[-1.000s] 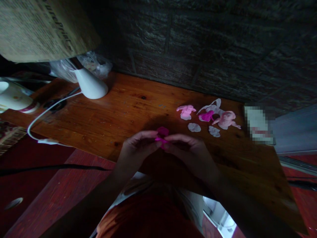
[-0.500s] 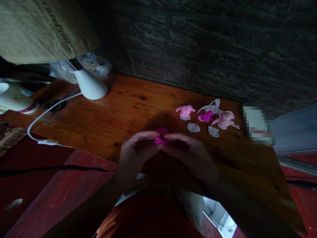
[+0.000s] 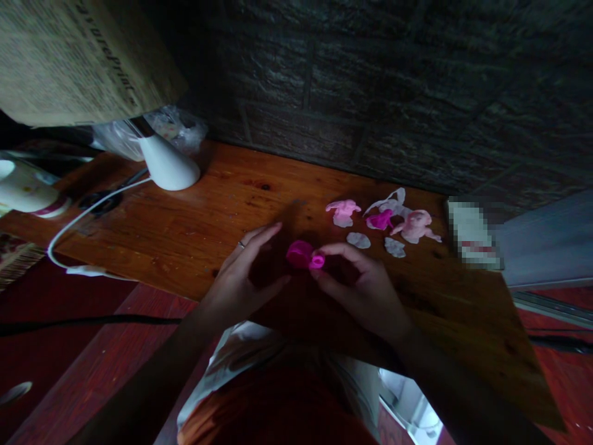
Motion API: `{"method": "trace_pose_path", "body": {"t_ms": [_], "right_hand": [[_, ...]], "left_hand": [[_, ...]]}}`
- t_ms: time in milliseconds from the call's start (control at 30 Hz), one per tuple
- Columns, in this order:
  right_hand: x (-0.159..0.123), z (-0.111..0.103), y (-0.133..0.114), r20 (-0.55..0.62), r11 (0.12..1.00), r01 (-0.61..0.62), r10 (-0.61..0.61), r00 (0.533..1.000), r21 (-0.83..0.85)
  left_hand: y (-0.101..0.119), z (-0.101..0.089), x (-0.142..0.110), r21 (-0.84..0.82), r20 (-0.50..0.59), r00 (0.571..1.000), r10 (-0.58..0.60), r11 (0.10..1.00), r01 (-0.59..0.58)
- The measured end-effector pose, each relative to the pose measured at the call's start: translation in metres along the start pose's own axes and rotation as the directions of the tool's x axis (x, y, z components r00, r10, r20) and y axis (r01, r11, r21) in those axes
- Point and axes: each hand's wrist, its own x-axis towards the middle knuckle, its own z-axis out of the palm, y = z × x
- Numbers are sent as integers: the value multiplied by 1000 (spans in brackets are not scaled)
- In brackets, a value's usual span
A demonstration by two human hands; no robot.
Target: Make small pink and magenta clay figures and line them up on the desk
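My right hand (image 3: 368, 290) pinches a small bright-pink, soft-looking piece with a hollow round end (image 3: 317, 261) between thumb and forefinger. Just left of it is a flatter, darker pink round piece (image 3: 299, 254); whether the two are joined, I cannot tell. My left hand (image 3: 243, 272), a ring on one finger, is held apart with its thumb and fingers spread and nothing in them. Beyond my right hand lie a light-pink shaped piece (image 3: 345, 209), a bright-pink piece (image 3: 380, 219) and a pale-pink doll-like figure (image 3: 417, 226) on whitish scraps.
Two pale flat scraps (image 3: 358, 240) lie closer to me on the wooden table (image 3: 241, 179). A white lamp (image 3: 171, 164) with a cord, dark-handled scissors (image 3: 104, 203) and a paper cup (image 3: 30, 188) stand or lie at left. A blurred-out pale object (image 3: 472, 232) is at right, by the stone wall.
My left hand has let go of the bright-pink piece and moved left, its fingers opening. The piece stays in my right hand, with its hollow end now turned toward me.
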Motion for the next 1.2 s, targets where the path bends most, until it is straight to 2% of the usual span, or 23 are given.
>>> {"method": "trace_pose_path", "body": {"t_ms": [100,200,367,467,633,767,967,1133,1200], "right_hand": [[2,-3,-1,-28,1000,-18,19,999,9],[3,-6,-1,-56,999,-31,32,998,10],[8,-11,0,-92,999,-23,25,995,24],[10,-13,0,-87,998,-11,16,996,56],[11,-14,2,-58,995,9,-3,998,95],[12,-15,2,-34,994,-12,16,999,106],[19,-23,0,-57,997,5,-9,998,-73],[28,-23,-2,103,977,10,13,995,-215],[32,-22,-2,124,967,16,17,992,-256]], "left_hand": [[-7,-5,8,114,210,977,26,992,-51],[-9,-3,20,119,318,946,68,987,-111],[-10,3,37,113,254,957,141,978,-174],[-9,3,44,67,265,950,165,980,-189],[-5,3,52,-4,365,927,87,996,-92],[-2,8,55,-13,357,933,41,999,-39],[-4,11,53,-57,331,942,47,998,-29],[-4,10,50,-80,368,930,15,997,16],[-3,9,50,-78,377,926,-7,996,40]]}}
